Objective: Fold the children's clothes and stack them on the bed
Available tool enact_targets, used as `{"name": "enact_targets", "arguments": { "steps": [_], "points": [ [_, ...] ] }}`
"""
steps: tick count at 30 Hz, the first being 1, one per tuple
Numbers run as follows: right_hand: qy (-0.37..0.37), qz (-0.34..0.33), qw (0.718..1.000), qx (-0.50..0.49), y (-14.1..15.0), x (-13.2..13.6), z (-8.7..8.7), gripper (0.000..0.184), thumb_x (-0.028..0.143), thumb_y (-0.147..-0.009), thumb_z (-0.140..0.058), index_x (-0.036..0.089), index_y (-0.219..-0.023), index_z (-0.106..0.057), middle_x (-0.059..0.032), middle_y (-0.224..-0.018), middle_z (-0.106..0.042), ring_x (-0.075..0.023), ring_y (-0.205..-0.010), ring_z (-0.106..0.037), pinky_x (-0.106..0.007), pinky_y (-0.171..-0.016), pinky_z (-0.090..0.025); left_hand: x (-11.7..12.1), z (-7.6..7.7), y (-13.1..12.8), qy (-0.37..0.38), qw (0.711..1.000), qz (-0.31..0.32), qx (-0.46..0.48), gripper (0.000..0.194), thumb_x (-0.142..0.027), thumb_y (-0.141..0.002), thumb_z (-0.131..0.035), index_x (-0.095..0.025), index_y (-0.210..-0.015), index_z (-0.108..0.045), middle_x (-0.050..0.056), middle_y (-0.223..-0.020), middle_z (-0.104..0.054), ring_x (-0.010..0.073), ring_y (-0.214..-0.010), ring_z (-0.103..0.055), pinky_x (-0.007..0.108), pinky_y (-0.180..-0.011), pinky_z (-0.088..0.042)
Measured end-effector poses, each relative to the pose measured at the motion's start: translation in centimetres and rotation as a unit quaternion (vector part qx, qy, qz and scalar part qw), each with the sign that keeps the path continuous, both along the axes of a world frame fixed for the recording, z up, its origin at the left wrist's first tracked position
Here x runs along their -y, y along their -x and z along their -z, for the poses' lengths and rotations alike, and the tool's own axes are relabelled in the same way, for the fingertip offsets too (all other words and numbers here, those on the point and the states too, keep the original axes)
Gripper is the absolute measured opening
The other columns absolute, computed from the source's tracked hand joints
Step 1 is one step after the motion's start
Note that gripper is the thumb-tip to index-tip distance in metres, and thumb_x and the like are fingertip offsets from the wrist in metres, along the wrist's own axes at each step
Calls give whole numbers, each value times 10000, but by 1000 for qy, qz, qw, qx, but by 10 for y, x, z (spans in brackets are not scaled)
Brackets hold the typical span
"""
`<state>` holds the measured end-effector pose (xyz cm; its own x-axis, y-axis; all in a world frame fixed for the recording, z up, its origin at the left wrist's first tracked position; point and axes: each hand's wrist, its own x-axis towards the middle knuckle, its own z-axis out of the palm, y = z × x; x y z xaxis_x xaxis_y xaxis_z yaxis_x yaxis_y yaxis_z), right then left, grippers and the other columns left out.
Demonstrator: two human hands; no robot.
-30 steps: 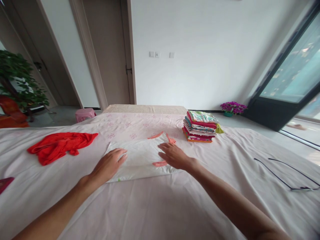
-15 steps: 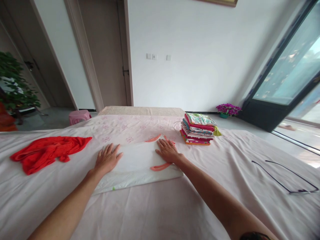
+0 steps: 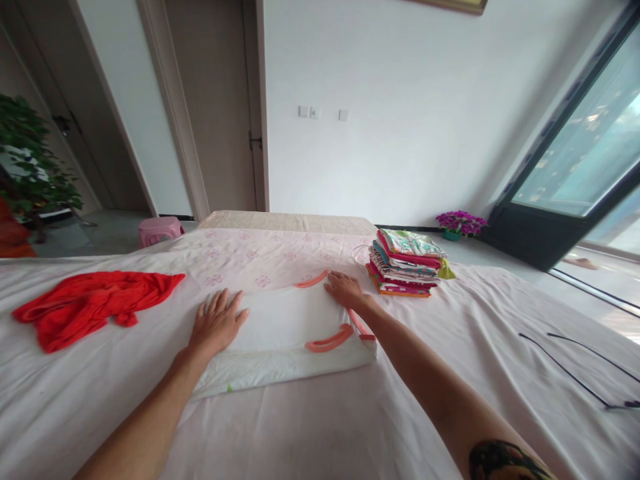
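A white shirt with orange-red trim (image 3: 285, 320) lies folded in front of me on a pale pink sheet. My left hand (image 3: 217, 323) rests flat on the shirt's left end, fingers spread, gripping nothing. At the far right corner, near the trimmed edge, my right hand (image 3: 345, 290) lies palm down on the cloth with its fingers stretched out. The right fingertips are partly hard to make out. A green mark shows on the shirt's near edge.
To the left lies a crumpled red garment (image 3: 95, 307). A stack of folded clothes (image 3: 407, 263) stands beyond my right hand. Eyeglasses (image 3: 575, 370) rest at the right on the sheet (image 3: 280, 433). A pink stool (image 3: 161, 230) stands beyond the bed.
My right hand has slid slightly away from me, off the shirt's trimmed part, uncovering more of the orange-red trim. My left hand stays on the shirt. The view has shifted slightly.
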<state>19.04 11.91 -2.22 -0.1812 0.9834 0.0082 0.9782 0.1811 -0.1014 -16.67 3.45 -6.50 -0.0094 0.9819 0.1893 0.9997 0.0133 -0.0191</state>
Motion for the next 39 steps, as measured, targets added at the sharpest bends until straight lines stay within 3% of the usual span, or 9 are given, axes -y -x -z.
{"name": "enact_targets", "arguments": {
  "steps": [4, 9, 14, 18, 23, 28, 34, 39],
  "points": [
    [-24, 49, 998, -9, -1, -13, -6, 457, 276, -975, -353, 223, -1398, -514, -118, -1381, -573, -248, -1202, -563, -352, -958, -415, 1, -2, -2, 2, 1000, -2, 0, 600, -517, -975, -330, -262, -1516, -381, 161, -1586, -334, 323, -1462, -292, 542, -1138, -234],
    [-44, 70, 996, -15, -1, -30, -8, 465, 278, -929, -446, 211, -1378, -547, -128, -1317, -608, -262, -1187, -553, -332, -925, -415, 3, -5, -4, 7, 1000, -3, -2, 598, -514, -978, -332, -265, -1520, -371, 156, -1593, -321, 317, -1470, -275, 545, -1143, -222],
    [-51, 51, 997, -14, 2, -38, -8, 364, 274, -907, -485, 233, -1215, -675, -94, -1207, -666, -243, -1137, -552, -299, -904, -402, 4, -7, -5, 11, 1000, -6, -5, 604, -525, -982, -317, -262, -1524, -358, 153, -1598, -312, 313, -1473, -267, 537, -1147, -217],
    [-74, 39, 996, -13, 7, -29, -14, 329, 237, -918, -466, 213, -1156, -691, -98, -1186, -664, -234, -1134, -531, -288, -911, -386, 3, -7, -4, 14, 1000, -5, -3, 609, -531, -978, -323, -261, -1523, -359, 154, -1601, -306, 316, -1475, -257, 544, -1146, -213],
    [-122, -44, 992, 2, 12, -4, -20, 295, 185, -891, -503, 232, -1117, -687, -75, -1177, -656, -221, -1128, -513, -290, -937, -365, 2, -4, -2, -6, 1000, 6, 4, 583, -498, -977, -340, -250, -1502, -400, 164, -1580, -346, 322, -1461, -287, 544, -1135, -230],
    [-106, -89, 990, 28, 8, 15, -20, 233, 261, -924, -519, 241, -1046, -716, -61, -1104, -688, -212, -1089, -542, -294, -949, -352, 1, -3, -1, -9, 1000, 5, 14, 574, -501, -969, -360, -260, -1487, -422, 160, -1576, -354, 324, -1449, -306, 547, -1130, -234],
    [-82, -93, 992, -12, -5, 11, -21, 313, 319, -971, -441, 269, -1075, -732, -22, -1067, -727, -187, -1032, -607, -264, -884, -382, 3, -5, -1, -10, 1000, 8, 16, 563, -492, -974, -357, -255, -1480, -425, 160, -1568, -364, 319, -1444, -313, 539, -1135, -228],
    [-64, -65, 995, -31, -9, -4, -18, 346, 298, -893, -547, 270, -1213, -676, -26, -1185, -694, -182, -1018, -634, -243, -810, -421, 2, -6, 2, -35, 999, 18, 37, 499, -412, -992, -328, -238, -1435, -479, 133, -1532, -428, 276, -1409, -375, 489, -1140, -268]
  ]
}}
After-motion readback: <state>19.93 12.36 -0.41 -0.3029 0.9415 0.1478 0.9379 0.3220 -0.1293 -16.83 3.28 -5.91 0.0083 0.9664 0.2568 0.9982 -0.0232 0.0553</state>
